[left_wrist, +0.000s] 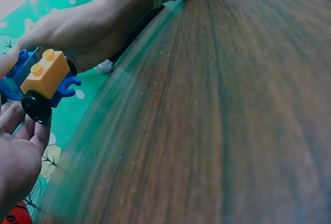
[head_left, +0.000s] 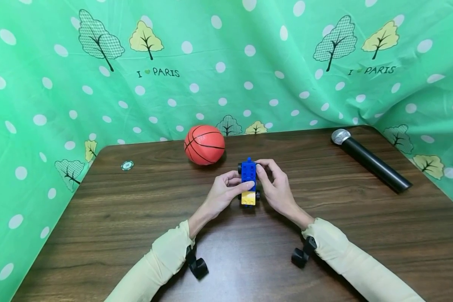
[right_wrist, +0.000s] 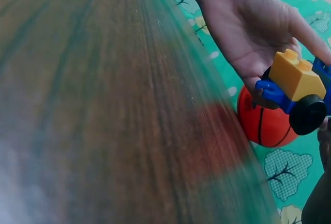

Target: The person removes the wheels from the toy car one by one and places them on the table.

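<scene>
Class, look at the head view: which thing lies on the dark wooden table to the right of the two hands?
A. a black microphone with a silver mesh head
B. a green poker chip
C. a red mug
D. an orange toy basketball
A: the black microphone with a silver mesh head lies right of both hands; the orange toy basketball and green poker chip lie to their left.

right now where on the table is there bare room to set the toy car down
The widest bare wood on the table lies left of the left hand, below the small green chip. Another bare patch lies right of the right hand, in front of the microphone. It is crowded behind the toy car, where the basketball sits close.
</scene>
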The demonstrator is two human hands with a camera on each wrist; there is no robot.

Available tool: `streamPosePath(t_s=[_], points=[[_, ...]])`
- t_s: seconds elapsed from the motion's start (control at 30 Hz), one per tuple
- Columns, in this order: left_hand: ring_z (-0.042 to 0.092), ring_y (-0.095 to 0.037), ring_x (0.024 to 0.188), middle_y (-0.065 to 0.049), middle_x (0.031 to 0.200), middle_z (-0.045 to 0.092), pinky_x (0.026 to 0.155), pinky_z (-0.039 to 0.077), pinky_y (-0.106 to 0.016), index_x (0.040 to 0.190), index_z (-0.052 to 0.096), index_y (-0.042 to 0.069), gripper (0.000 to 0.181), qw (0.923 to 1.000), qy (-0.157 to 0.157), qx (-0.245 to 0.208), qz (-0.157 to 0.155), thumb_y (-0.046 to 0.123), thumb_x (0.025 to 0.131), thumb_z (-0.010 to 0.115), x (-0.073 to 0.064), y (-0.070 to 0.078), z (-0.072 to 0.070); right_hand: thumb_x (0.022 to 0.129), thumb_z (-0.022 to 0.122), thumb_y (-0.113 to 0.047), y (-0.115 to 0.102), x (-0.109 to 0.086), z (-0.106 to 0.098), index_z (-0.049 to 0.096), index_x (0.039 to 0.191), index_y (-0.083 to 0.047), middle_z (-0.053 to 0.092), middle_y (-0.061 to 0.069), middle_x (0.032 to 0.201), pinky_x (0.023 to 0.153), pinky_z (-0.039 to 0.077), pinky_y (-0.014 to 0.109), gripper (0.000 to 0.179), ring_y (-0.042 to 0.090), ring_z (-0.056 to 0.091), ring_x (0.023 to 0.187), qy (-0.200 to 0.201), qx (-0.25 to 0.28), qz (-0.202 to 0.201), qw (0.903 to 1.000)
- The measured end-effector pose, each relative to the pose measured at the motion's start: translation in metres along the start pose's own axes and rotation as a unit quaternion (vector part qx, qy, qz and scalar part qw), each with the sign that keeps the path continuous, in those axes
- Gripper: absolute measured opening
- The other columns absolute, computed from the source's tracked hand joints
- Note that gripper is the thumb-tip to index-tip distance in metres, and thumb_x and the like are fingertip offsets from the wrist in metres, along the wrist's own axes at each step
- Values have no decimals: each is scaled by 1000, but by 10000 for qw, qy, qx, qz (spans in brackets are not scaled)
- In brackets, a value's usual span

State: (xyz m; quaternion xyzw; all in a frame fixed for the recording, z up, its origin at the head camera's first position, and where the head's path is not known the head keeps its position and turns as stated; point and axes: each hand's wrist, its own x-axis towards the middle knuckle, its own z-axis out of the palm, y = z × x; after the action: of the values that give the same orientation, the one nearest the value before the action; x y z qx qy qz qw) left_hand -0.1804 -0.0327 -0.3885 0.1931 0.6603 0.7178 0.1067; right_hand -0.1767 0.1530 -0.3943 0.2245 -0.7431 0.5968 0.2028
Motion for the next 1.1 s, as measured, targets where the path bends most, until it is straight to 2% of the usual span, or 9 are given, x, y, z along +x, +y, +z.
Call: streamPosePath(t_s=[0.13,0.3,0.4,0.53,0.77,0.97,1.1], points=[[73,-18,94,-13,104,76,89,54,-30,112,67,-2,25,9999,9,-121,-21,16,95,73,2,-2,2,109,47,-4,-1,1,1,58,120,7,62,14,98,74,53,23,19,16,60,84,-5,64,188,9998],[73,-18,94,-13,105,76,90,54,-31,114,66,-3,28,9999,-23,-157,49,17,95,73,1,1,3,112,42,-8,-5,0,3,53,125,8,60,17,107,79,49,24,24,18,57,92,-73,102,266,9996],[74,-21,94,-15,105,75,91,55,-32,114,66,-4,28,9998,-37,-184,108,15,95,72,0,3,3,111,42,-5,-6,0,4,53,124,9,59,15,107,78,49,23,22,18,56,92,-24,204,160,9997],[74,-21,94,-17,105,75,90,55,-32,114,65,-5,26,9997,-36,-195,148,12,95,72,-1,5,3,109,44,1,-5,0,5,56,122,9,60,12,101,72,50,22,19,14,57,83,97,234,-64,9997],[74,-18,91,-14,103,76,87,56,-31,112,66,-4,25,9997,-7,-165,189,13,94,72,0,3,2,108,45,4,-1,2,4,58,119,9,65,13,96,68,52,22,18,11,60,78,162,-36,-456,9988],[74,-19,93,-13,104,76,87,56,-31,114,66,-3,30,9999,15,-32,107,18,94,74,-1,2,2,102,51,11,5,4,2,61,111,9,60,8,84,60,43,19,13,10,52,69,284,-320,-873,9953],[74,-21,94,-13,103,76,88,56,-32,115,66,-3,33,10000,6,38,59,21,94,75,-1,1,2,99,55,11,8,5,-1,62,107,7,59,6,81,55,39,19,11,9,50,66,351,-461,-989,9934]])
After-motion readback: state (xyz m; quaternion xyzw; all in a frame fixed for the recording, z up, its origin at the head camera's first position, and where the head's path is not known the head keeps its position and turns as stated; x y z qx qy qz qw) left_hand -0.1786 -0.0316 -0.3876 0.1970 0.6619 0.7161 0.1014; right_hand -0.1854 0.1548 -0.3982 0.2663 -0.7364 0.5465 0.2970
